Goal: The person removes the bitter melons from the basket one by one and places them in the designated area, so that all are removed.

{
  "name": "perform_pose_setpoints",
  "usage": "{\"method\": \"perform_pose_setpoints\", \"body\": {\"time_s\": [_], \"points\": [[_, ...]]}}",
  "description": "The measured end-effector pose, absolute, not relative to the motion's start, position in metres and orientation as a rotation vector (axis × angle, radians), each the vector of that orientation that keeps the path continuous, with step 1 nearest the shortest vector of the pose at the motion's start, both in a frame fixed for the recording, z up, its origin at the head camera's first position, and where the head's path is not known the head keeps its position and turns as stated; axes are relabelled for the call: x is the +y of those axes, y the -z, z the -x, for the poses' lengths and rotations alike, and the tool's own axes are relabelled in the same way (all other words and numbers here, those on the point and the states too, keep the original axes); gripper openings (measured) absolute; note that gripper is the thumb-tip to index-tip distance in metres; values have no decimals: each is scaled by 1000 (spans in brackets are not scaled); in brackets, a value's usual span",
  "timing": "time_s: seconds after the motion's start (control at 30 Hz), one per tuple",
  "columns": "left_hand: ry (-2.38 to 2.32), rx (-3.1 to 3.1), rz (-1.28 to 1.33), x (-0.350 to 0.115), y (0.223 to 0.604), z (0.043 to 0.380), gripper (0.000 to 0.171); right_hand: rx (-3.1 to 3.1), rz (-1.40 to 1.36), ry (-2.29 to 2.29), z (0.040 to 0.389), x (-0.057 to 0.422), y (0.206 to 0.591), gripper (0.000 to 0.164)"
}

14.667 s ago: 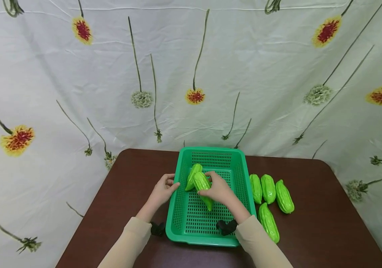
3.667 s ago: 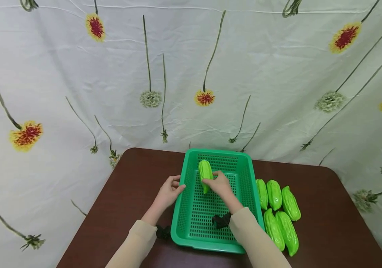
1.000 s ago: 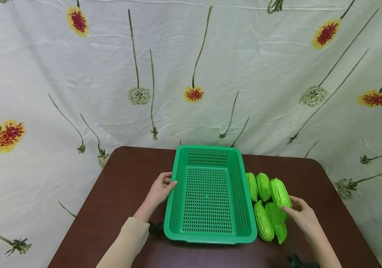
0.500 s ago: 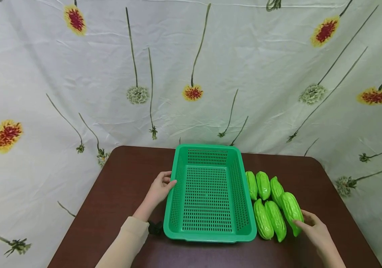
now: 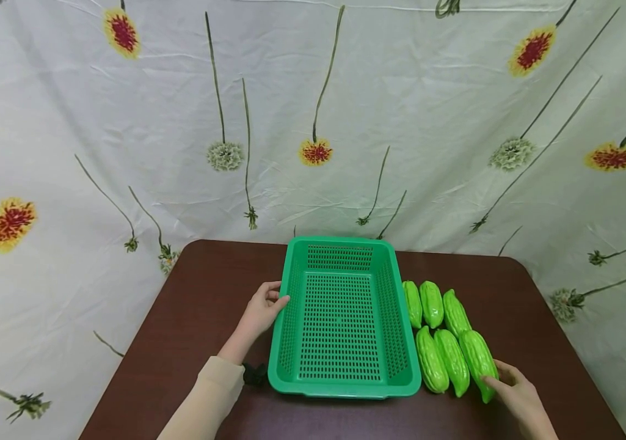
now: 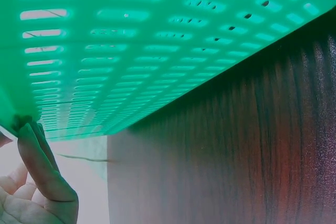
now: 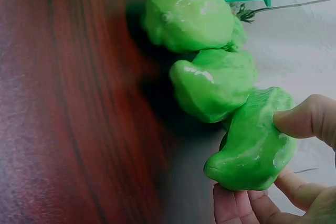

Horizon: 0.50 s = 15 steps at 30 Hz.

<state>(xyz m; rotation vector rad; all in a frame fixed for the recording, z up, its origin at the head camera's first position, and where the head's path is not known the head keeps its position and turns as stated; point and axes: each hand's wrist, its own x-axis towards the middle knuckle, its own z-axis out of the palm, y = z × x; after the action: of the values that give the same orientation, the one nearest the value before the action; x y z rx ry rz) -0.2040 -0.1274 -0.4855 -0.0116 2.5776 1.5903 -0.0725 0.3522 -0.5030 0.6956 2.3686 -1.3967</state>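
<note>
My left hand (image 5: 260, 310) holds the left rim of a green plastic basket (image 5: 275, 360), thumb over the edge and fingers below it. In the left wrist view its curled fingers (image 6: 42, 166) meet the slotted basket wall (image 6: 131, 51). On the table to the right of the basket, my right hand (image 5: 521, 397) holds a bright green bitter melon (image 5: 477, 357) between thumb and fingers. In the right wrist view this bitter melon (image 7: 254, 140) leans close to its neighbours, with the thumb (image 7: 304, 119) on top and fingertips at its lower side.
Several other bitter melons, among them a near one (image 5: 451, 362) and a far one (image 5: 432, 304), lie in two rows right of the basket on the dark brown table (image 5: 219, 275). A flower-printed white cloth (image 5: 433, 122) hangs behind. A black object (image 5: 254, 374) sits by the left wrist.
The bitter melons formerly in the basket now lie on the table to its right. Over the last second my right hand moved the held one nearer me and down beside the front row. Left hand stayed.
</note>
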Motion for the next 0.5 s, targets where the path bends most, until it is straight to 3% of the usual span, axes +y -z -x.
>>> {"method": "perform_pose_setpoints", "body": {"time_s": [0.5], "points": [[-1590, 2579, 14, -128, 487, 205, 48, 2294, -743, 1413, 68, 354, 511, 96]]}}
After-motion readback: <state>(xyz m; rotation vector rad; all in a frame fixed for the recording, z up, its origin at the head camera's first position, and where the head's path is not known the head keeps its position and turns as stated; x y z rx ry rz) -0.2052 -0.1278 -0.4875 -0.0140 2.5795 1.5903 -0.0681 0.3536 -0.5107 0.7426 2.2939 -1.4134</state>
